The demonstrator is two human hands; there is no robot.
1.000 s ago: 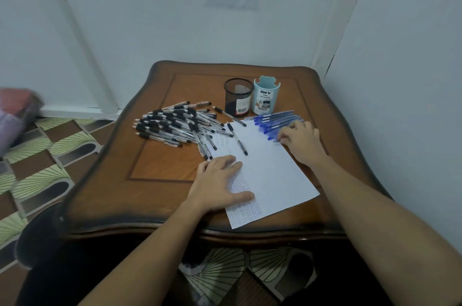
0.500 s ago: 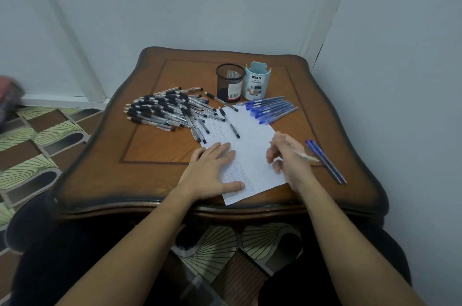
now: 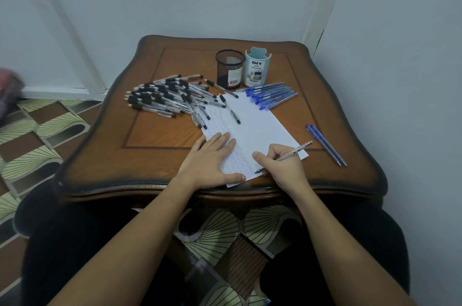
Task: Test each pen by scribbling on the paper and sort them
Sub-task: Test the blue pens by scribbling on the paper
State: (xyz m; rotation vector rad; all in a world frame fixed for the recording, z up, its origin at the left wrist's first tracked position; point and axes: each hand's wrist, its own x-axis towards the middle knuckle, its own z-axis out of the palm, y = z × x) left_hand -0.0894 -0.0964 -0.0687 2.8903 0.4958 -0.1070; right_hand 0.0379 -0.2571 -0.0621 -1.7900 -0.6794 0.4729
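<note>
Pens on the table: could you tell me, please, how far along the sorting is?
Done: scribbles fill the left of the paper, and two blue pens lie apart at the right. In hand: the right hand holds a pen, tip at the sheet, while the left hand presses it flat. Left, probably: the black pen pile and the blue cluster.

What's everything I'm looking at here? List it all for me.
table: one, brown wood, in a room corner
paper: one sheet, white, partly scribbled, at the table's front
black-grip pens: heap, too many to count, left of paper, some overlapping it
blue pens: cluster, blue, behind paper
separate blue pens: two, right of paper
mesh cup: one, black, table's back
desk organizer: one, pale blue, beside cup
left hand: flat on paper
right hand: holding a pen, tip at paper
</note>
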